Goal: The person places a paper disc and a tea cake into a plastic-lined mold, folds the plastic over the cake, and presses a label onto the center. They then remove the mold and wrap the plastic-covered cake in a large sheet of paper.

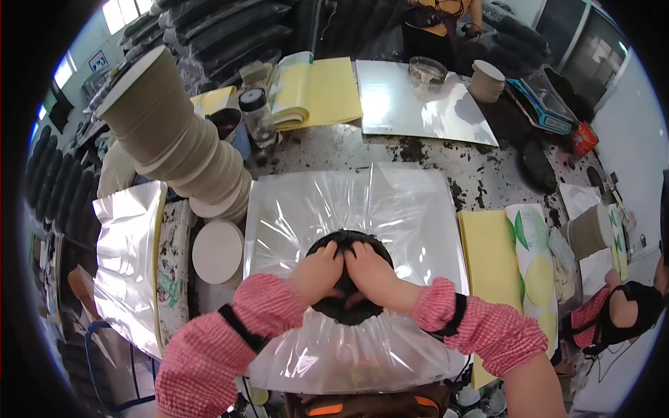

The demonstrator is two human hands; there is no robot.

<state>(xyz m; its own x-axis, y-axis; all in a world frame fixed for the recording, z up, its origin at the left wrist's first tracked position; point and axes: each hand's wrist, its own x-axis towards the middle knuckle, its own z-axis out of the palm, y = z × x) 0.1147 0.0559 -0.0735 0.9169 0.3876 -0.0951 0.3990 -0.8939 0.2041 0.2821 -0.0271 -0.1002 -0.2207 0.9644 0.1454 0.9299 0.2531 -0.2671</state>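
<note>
Head view, hands [319,270] [374,272] partly curled, touching black mass [348,317]

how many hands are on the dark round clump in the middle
2: the left hand on its left part and the right hand on its right part, close together over the dark clump.

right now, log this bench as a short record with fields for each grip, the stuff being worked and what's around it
left grip: on the dark round mass
right grip: on the same mass, beside the left
around the mass: creased, shiny plastic
left side: tall, leaning stack of pale discs
right side: yellow sheets
far side: dark-lidded jar, shiny board, a standing person
</note>
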